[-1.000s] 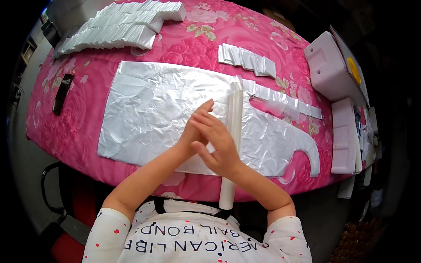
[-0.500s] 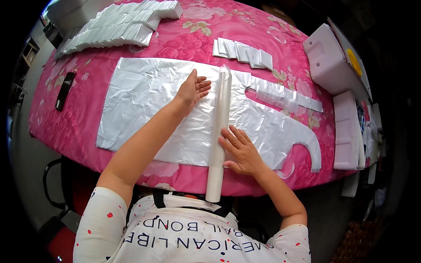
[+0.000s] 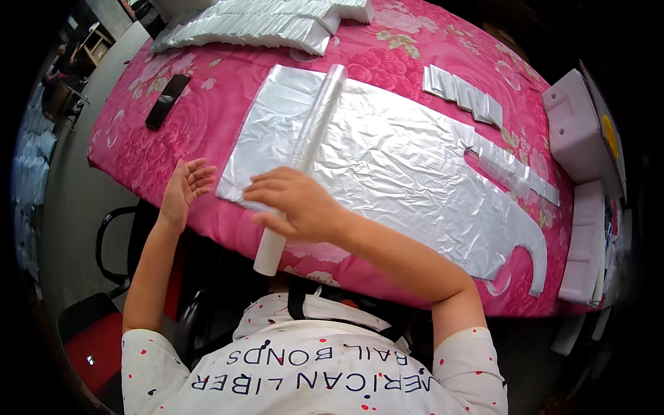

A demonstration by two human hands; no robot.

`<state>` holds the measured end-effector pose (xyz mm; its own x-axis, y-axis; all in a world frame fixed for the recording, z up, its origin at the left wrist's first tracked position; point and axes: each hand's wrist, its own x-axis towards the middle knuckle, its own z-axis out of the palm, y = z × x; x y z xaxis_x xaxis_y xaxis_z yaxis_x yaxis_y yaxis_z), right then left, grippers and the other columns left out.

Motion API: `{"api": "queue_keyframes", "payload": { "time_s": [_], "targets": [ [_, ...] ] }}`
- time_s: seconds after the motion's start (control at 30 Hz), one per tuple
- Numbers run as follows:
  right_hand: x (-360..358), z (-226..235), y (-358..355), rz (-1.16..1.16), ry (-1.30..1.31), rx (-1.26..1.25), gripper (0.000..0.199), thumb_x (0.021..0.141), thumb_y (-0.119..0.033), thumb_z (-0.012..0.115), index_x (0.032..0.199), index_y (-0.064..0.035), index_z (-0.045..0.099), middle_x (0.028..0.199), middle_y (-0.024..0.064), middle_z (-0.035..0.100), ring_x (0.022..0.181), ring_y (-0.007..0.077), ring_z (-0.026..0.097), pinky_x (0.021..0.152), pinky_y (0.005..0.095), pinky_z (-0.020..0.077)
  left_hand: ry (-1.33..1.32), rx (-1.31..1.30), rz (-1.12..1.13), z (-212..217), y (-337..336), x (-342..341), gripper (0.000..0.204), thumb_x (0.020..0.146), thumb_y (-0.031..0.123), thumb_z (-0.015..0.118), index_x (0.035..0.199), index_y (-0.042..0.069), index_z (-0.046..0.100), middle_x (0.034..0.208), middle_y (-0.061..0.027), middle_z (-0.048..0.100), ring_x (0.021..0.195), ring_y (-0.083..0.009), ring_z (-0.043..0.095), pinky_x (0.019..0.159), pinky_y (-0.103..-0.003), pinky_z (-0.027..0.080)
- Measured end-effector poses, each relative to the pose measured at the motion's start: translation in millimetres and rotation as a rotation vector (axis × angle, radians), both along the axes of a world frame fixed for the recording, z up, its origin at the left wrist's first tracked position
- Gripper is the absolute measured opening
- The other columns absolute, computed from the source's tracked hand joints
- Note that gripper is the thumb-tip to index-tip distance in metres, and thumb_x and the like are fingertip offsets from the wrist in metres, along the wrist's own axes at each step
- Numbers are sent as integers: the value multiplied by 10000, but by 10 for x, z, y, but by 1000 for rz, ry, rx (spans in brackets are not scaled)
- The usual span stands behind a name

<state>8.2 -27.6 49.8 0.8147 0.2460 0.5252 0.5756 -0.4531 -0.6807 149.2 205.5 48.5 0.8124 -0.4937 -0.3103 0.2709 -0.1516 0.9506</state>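
Note:
Flat on the table lies a thin, shiny white plastic apron, its cut-out strap end toward the right. Across its left part rests a long whitish roller tube, whose near end juts past the table edge. My right hand is over the lower part of the tube, fingers stretched out and not wrapped round it; whether the palm touches is hidden. Off the apron's near left corner, my left hand is held up with fingers apart and nothing in it.
A pink flowered cloth covers the table. A black phone lies at left. Stacks of folded white plastic packets stand at the back, with a short row of folded packets at right. White foam boxes line the right edge.
The tube has moved left along the apron under my right hand, which crossed leftward too. My left hand has drawn back from the apron toward the near left. The view has shifted.

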Motion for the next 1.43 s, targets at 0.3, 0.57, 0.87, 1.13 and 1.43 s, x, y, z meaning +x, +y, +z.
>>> {"api": "queue_keyframes", "payload": {
  "time_s": [0.3,0.57,0.87,1.13,1.43],
  "targets": [
    [734,-444,-20,-301,22,-464,473,868,-329,479,1256,-59,502,1343,129,443,1331,308,270,1106,453,165,-473,321,-187,-67,167,-747,476,899,298,517,1249,-15,438,1063,-123,550,905,-201,567,793,-299,449],
    [1060,-476,666,-801,275,-103,806,720,-155,502,1407,61,139,1443,314,81,1381,374,42,1114,454,107,-698,711,-191,-113,-48,-833,815,653,162,768,1322,-18,340,1099,-187,534,1000,-304,550,865,-377,441],
    [644,147,112,16,505,1750,611,712,-125,643,1240,-12,356,975,128,543,852,182,589,810,344,529,747,-714,-461,47,-216,-1163,856,695,406,686,1309,-86,349,1056,-166,589,778,-178,619,686,-278,534],
    [123,355,-93,-423,439,1361,560,744,-160,679,1180,0,366,904,102,545,786,165,586,713,316,523,175,-66,-532,129,-593,-1187,655,783,393,661,1238,-16,427,975,-138,580,780,-175,601,716,-297,506],
    [-172,-256,-551,-561,572,1473,642,758,-174,691,1249,4,318,965,101,509,841,196,583,758,352,522,561,-42,-734,-188,-538,-1192,798,778,656,539,1268,40,404,740,-73,563,576,-150,574,543,-249,481]
  ]
}}
